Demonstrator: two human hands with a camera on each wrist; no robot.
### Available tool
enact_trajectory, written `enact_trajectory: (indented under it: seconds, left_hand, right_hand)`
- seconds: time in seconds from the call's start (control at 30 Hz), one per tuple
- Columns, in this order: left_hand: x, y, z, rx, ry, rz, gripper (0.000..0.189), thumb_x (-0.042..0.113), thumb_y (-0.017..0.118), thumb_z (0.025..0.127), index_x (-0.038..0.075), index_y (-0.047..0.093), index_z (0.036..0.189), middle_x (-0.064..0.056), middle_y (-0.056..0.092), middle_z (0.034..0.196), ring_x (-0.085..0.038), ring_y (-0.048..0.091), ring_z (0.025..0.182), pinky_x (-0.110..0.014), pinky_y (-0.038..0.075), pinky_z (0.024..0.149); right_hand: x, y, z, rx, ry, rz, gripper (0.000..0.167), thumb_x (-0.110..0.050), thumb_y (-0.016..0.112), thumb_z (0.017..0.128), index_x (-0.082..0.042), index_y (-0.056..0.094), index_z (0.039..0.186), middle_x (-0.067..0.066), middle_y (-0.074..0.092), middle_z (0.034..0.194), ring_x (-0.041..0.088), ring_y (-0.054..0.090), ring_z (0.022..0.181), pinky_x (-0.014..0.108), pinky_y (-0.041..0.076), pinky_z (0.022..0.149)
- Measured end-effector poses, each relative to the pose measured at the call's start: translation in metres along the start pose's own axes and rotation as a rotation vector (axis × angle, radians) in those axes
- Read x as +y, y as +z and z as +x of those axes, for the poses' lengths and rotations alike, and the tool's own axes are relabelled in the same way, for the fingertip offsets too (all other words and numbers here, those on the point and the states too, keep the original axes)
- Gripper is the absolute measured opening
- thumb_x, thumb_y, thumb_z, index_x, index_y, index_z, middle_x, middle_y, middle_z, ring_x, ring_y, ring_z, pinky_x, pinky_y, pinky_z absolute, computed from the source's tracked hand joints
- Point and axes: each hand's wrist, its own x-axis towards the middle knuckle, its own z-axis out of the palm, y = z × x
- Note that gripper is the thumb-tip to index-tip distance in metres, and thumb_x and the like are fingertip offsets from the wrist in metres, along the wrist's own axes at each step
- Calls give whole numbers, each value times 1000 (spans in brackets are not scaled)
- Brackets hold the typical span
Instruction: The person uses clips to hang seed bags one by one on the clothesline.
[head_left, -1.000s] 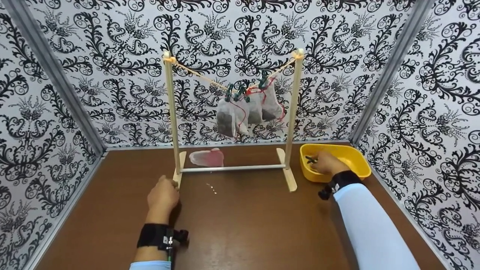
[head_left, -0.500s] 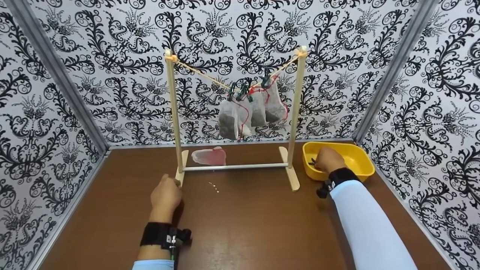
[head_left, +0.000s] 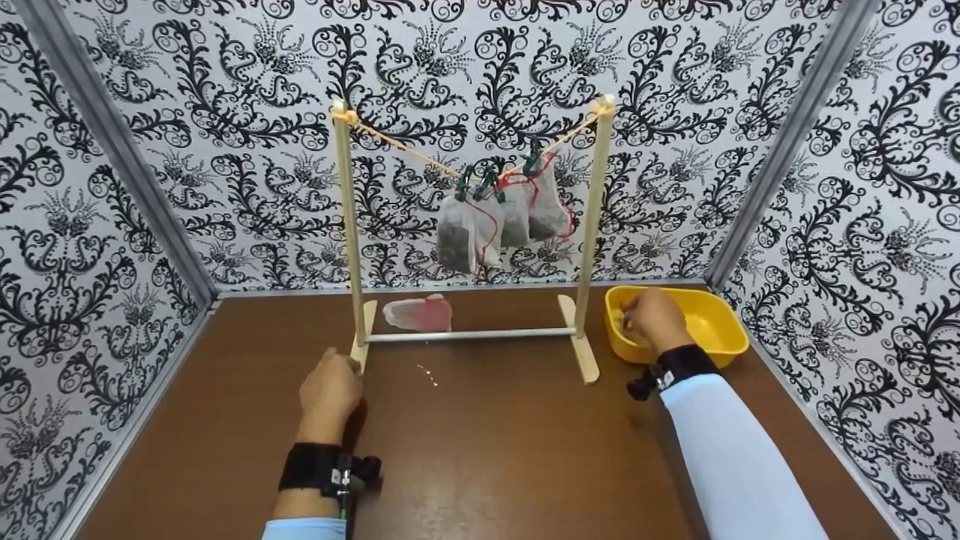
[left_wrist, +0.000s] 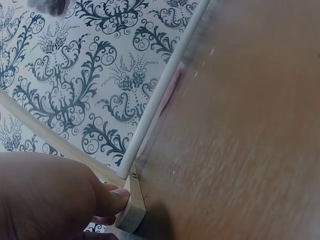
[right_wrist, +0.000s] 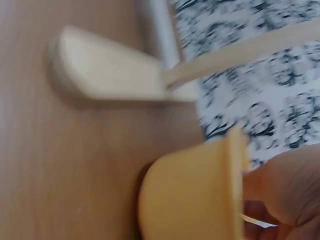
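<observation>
My left hand (head_left: 331, 390) is at the near end of the left wooden foot (left_wrist: 132, 212) of a small clothesline stand. In the left wrist view, its thumb and fingers pinch this foot. My right hand (head_left: 656, 322) reaches over the left side of a yellow plastic tub (head_left: 720, 346), fingers bent down inside. A small pale bit shows by its fingertips; I cannot tell whether they grip it. In the right wrist view, the tub wall (right_wrist: 187, 195) partly hides those fingers. Sheer grey-white pieces (head_left: 456, 232) with red cord hang from the string (head_left: 405, 146) by dark green clips (head_left: 532, 159).
A flat, sheer white-and-pink piece (head_left: 420, 313) lies behind the stand's white crossbar (head_left: 472, 335). The right upright (head_left: 595, 225) rises left of the tub. Patterned walls (head_left: 247, 187) surround the brown table (head_left: 487, 450) at the back and sides.
My right hand dips and shifts within the tub; a dark clip visible by its fingertips earlier no longer shows clearly. My left hand stays at the foot. The hanging pieces sway slightly.
</observation>
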Motion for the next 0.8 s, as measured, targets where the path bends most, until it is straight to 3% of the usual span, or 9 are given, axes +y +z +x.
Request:
enact_trajectory:
  seconds: [0.03, 0.1, 0.2, 0.3, 0.43, 0.53, 0.63, 0.8]
  left_hand:
    - [0, -1, 0, -5, 1, 0, 30, 14, 69, 109, 6, 82, 135, -33, 46, 174, -59, 67, 137, -72, 57, 111]
    - [1, -2, 0, -11, 6, 2, 32, 14, 68, 109, 6, 81, 137, -33, 45, 174, -60, 66, 138, -72, 57, 112]
    - [1, -5, -1, -8, 17, 8, 31, 16, 68, 109, 6, 81, 135, -31, 56, 165, -58, 70, 131, -71, 59, 107]
    - [2, -10, -3, 6, 19, 7, 31, 17, 68, 109, 5, 81, 134, -28, 67, 148, -55, 73, 124, -69, 61, 102]
    - [14, -21, -3, 64, 44, 1, 33, 20, 71, 108, 5, 80, 136, -24, 75, 133, -54, 75, 119, -69, 61, 98]
    - [29, -27, -5, 142, 121, 27, 29, 20, 75, 106, 4, 82, 130, -24, 78, 125, -55, 77, 111, -70, 62, 93]
    - [44, -31, -11, 209, 233, 55, 27, 22, 79, 105, 6, 84, 125, -22, 80, 120, -53, 79, 105, -69, 64, 88]
    - [67, -37, -22, 242, 407, 30, 36, 35, 83, 104, 10, 84, 129, -17, 78, 126, -51, 80, 110, -67, 65, 92]
  right_hand:
    - [-12, -6, -11, 42, 11, 10, 18, -12, 74, 100, -3, 86, 109, 16, 86, 110, 39, 77, 99, 46, 62, 82]
    - [-36, -16, -33, 125, 23, 64, 28, -13, 68, 105, 0, 83, 125, 22, 84, 125, 42, 78, 109, 45, 62, 87]
    - [-54, -24, -54, 165, 12, 224, 33, -12, 61, 112, 8, 76, 133, 30, 80, 128, 32, 83, 95, 32, 64, 77]
    - [-67, -21, -66, 119, -14, 439, 32, -11, 65, 114, 12, 73, 135, 31, 81, 123, 18, 81, 77, 21, 61, 63]
    - [-90, -8, -81, 14, -97, 592, 32, -10, 74, 110, 12, 74, 133, 25, 84, 113, 12, 79, 74, 22, 63, 63]
    - [-111, 6, -90, -43, -167, 672, 29, -7, 77, 107, 13, 75, 128, 19, 85, 108, 11, 78, 77, 24, 67, 71]
    - [-131, 22, -95, -77, -185, 792, 24, -5, 80, 105, 11, 76, 122, 16, 85, 107, 13, 79, 81, 27, 70, 76]
    - [-163, 58, -95, -73, -166, 923, 20, -4, 83, 102, 6, 80, 119, 15, 85, 109, 16, 79, 84, 29, 71, 80]
